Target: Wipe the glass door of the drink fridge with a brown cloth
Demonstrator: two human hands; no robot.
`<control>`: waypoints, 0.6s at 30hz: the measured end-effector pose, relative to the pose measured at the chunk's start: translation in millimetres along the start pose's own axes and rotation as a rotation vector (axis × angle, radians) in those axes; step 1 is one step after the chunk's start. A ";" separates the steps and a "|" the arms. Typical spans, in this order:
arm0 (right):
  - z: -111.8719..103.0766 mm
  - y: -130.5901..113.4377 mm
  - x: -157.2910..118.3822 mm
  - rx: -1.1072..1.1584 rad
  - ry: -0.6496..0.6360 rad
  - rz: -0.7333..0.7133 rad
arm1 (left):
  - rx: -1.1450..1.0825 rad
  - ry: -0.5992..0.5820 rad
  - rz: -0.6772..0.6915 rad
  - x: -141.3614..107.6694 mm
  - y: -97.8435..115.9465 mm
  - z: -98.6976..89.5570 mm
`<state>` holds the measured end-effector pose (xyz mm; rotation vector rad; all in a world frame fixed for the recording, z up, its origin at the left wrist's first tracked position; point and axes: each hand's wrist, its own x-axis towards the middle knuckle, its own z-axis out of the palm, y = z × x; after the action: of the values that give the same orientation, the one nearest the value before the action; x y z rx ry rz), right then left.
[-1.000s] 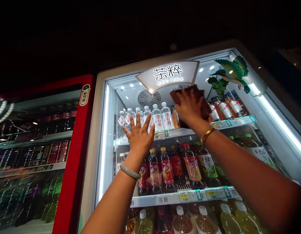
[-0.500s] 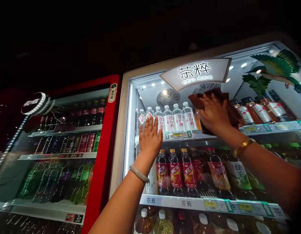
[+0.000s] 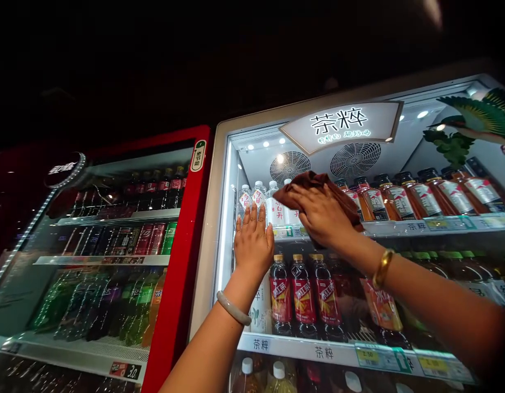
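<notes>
My left hand point(image 3: 253, 240) lies flat with its fingers pointing up, against the glass door point(image 3: 359, 243) of a lit drinks fridge; it holds nothing. A grey bangle point(image 3: 233, 309) circles that wrist. My right hand point(image 3: 324, 215) presses a crumpled brown cloth point(image 3: 312, 181) to the same glass, its fingers stretched over the fabric. Part of the cloth is hidden beneath the palm. A gold bracelet point(image 3: 383, 268) is on the right wrist. Behind the glass, the cloth covers some clear water bottles point(image 3: 272, 203). Red-labelled tea bottles point(image 3: 304, 297) stand on the shelf below.
To the left stands a second fridge with a red frame point(image 3: 176, 262), holding cans and bottles. A fan-shaped sign point(image 3: 342, 126) sits high on the glass. At the upper right are a green bird figure point(image 3: 473, 117) and amber bottles point(image 3: 400, 202).
My right hand has moved left and slightly down across the glass with the cloth, uncovering amber bottles and a vent. The left hand stays nearly in place while the view shifts a little.
</notes>
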<state>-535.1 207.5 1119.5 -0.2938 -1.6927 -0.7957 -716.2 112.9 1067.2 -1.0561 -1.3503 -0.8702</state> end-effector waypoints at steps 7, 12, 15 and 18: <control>9.8 -23.1 161.0 0.068 0.064 0.106 | 0.014 -0.018 0.026 17.9 -11.7 -4.3; 39.3 -89.0 111.7 0.100 -0.011 -0.057 | 0.042 -0.010 -0.036 -10.1 -23.3 -1.9; 37.5 -103.5 23.2 0.098 -0.062 -0.107 | 0.054 -0.015 -0.050 -49.7 -24.4 0.6; 14.6 -81.5 -41.2 0.106 -0.159 -0.102 | 0.021 -0.024 -0.046 -81.5 -15.2 0.6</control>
<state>-581.8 165.8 1051.5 -0.2028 -1.9046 -0.7709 -735.7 100.9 987.5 -1.0257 -1.4058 -0.8787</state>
